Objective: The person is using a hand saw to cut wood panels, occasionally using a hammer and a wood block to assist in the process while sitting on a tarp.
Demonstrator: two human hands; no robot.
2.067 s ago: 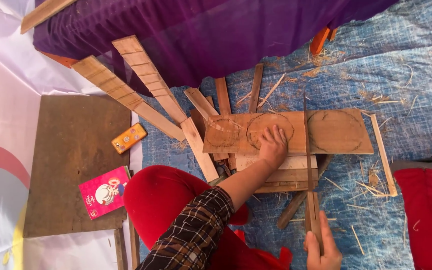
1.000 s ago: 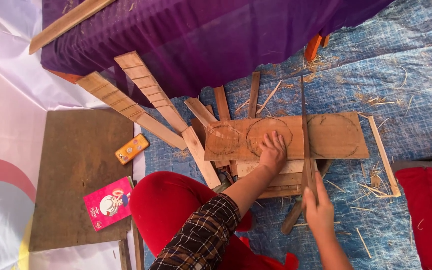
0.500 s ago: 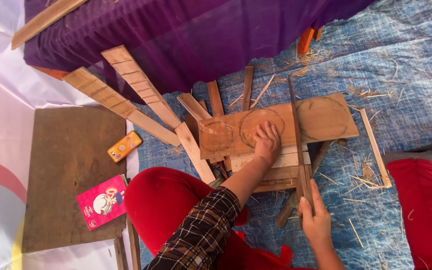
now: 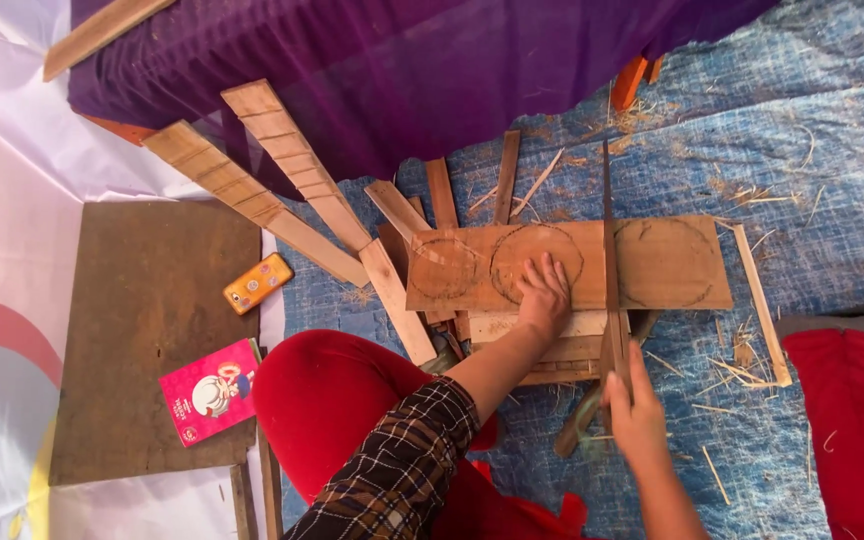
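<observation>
— Near the middle of the frame, what is lying there?

— A flat wooden board with three circles drawn on it, resting on a stack of shorter wood pieces over a blue woven tarp.

— And the hands?

— The left hand lies flat on the board, palm down and fingers spread, over the lower edge of the middle circle. It grips nothing; it just presses on the wood. The right hand, lower and to the right, is closed around the handle of a handsaw. The thin blade runs up the frame across the board, between the middle circle and the right one.

— Is the blade in the wood?

— It crosses the board edge-on, but how deep it sits I cannot tell.

— What else is around?

— Long wooden slats lean from the upper left under a purple cloth. At the left lies a brown panel with a pink packet on it and an orange phone at its edge. Red-clad knees fill the bottom, and wood shavings litter the tarp.
</observation>
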